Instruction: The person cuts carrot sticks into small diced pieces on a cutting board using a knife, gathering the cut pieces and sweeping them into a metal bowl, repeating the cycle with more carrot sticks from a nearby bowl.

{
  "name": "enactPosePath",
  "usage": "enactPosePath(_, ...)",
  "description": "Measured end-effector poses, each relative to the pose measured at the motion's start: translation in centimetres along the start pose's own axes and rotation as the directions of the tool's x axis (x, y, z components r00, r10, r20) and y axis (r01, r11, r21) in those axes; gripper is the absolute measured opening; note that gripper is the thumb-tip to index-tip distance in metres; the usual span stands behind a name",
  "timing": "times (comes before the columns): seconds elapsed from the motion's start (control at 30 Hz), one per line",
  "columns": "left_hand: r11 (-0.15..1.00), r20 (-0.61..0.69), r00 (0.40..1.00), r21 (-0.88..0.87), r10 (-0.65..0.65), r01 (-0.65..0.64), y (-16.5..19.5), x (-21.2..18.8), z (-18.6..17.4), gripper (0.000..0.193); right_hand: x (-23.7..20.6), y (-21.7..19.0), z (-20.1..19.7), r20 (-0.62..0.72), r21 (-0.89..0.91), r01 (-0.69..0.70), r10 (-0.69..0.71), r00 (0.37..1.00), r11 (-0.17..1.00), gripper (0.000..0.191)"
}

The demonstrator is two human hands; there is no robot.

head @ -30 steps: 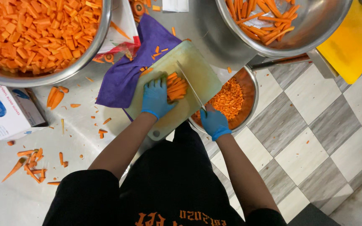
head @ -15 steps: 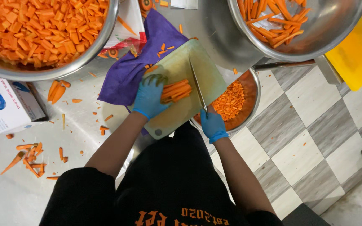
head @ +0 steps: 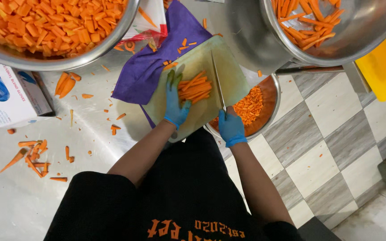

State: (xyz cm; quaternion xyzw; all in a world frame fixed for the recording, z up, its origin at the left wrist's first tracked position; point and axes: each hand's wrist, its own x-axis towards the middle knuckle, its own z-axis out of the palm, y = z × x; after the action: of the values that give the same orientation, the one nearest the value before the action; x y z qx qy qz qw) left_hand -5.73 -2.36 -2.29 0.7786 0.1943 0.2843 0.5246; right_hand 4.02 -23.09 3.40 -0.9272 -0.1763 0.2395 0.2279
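A pale green cutting board [head: 228, 76] lies on a purple cloth [head: 146, 71] at the counter's edge. A bunch of carrot sticks [head: 196, 88] rests on the board. My left hand [head: 174, 102], in a blue glove, lies flat beside the sticks and touches their left side. My right hand [head: 231, 127], also gloved in blue, is closed around the handle of a knife [head: 217, 80] whose blade lies along the sticks' right side.
A small metal bowl [head: 271, 96] of diced carrot sits below the board's right edge. Two big steel bowls hold carrot: chunks at far left [head: 54, 60], sticks at far right [head: 362, 42]. A glove box [head: 10, 96] and carrot scraps [head: 32, 154] lie on the counter. Yellow board [head: 385, 67] at right.
The carrot sticks have been gathered into a tidier bunch. My left hand has spread flat against them, and the knife has come in next to their right side.
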Motion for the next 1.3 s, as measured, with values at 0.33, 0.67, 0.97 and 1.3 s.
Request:
enactPosePath(0.33,0.976,0.012,1.0,0.215,-0.025,0.021,1.9,1.7,-0.5,0.069,0.9,1.0,-4.0,0.08,-0.219,0.105,-0.09,0.993,0.97,0.03)
enactPosePath(0.67,0.851,0.392,0.918,0.463,0.055,-0.249,-0.3,7.6,-0.4,0.023,0.9,1.2,-2.9,0.094,-0.078,0.063,-0.056,0.994,0.995,0.031)
enactPosePath(0.97,0.827,0.463,0.886,0.491,0.018,-0.274,0.8,7.3,-1.2,0.043,0.1,1.1,-0.4,0.071,-0.084,0.054,-0.048,0.996,0.995,0.031)
enactPosePath(1.3,0.562,0.569,0.811,0.718,-0.135,-0.41,2.9,5.7,-1.0,0.111,-1.2,0.1,1.0,0.062,-0.058,0.025,-0.021,0.998,0.998,0.03)
